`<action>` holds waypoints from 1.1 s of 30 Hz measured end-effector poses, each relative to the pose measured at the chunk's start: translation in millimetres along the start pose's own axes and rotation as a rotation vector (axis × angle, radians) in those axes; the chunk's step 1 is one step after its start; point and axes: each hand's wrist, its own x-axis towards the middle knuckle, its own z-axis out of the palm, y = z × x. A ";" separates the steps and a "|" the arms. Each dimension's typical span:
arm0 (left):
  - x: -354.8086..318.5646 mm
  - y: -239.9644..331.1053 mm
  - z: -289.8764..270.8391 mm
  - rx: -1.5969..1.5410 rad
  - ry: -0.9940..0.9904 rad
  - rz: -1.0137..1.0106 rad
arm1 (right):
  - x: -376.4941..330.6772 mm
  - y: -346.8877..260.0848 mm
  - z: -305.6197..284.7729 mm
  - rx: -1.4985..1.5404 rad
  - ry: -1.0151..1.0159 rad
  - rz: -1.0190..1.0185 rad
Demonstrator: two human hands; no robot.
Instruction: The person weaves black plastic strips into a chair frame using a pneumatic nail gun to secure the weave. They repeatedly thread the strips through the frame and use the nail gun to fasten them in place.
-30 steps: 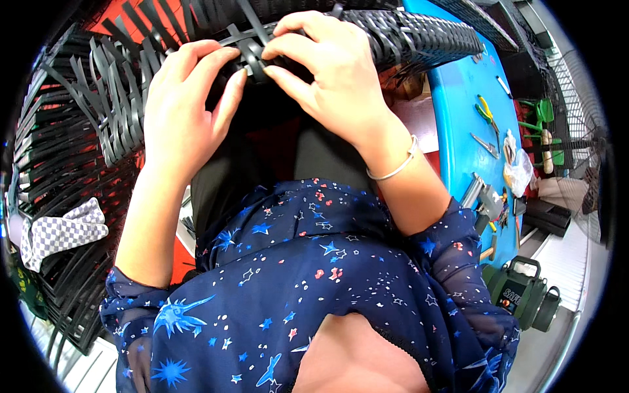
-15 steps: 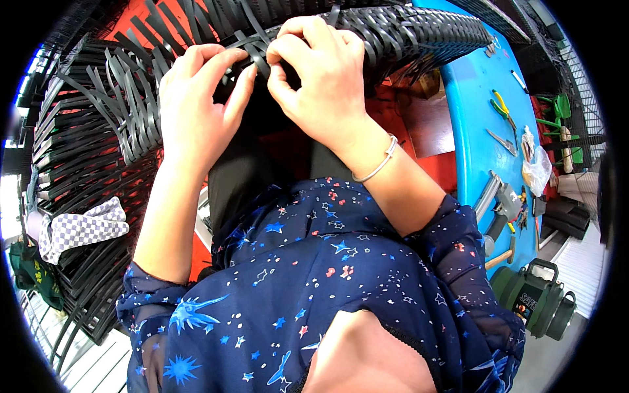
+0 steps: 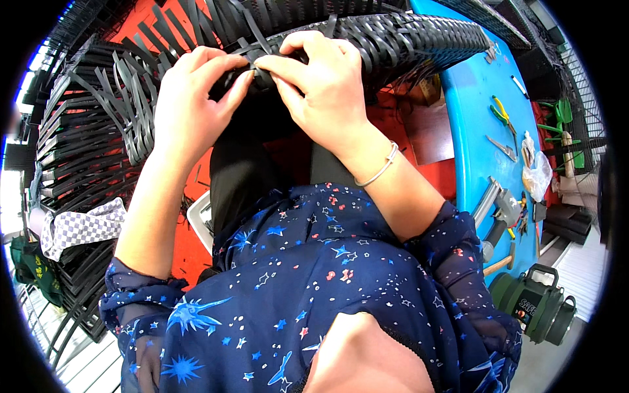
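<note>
Head view | our left hand (image 3: pixel 187 108) and right hand (image 3: pixel 321 88) met at top centre on the black woven panel (image 3: pixel 406 42) | fingers of both pinched one black strip (image 3: pixel 252 65) | blue desk (image 3: pixel 468 124) just right.

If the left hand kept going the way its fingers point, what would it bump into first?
The left hand points up and rightward, fingertips already on the black woven strips. Straight on, it would probably meet the right hand pinching the same spot, though depth is hard to judge.
</note>
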 end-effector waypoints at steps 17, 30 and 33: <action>20.7 -13.9 -9.6 -0.131 -0.366 -0.232 | -5.2 -4.3 8.3 -0.040 0.009 0.006; 31.4 -22.8 -9.0 -0.170 -0.444 -0.304 | -7.8 4.8 2.8 -0.038 -0.093 0.015; 14.9 -9.0 -13.8 -0.072 -0.184 -0.021 | -6.0 0.1 6.2 -0.027 -0.073 0.022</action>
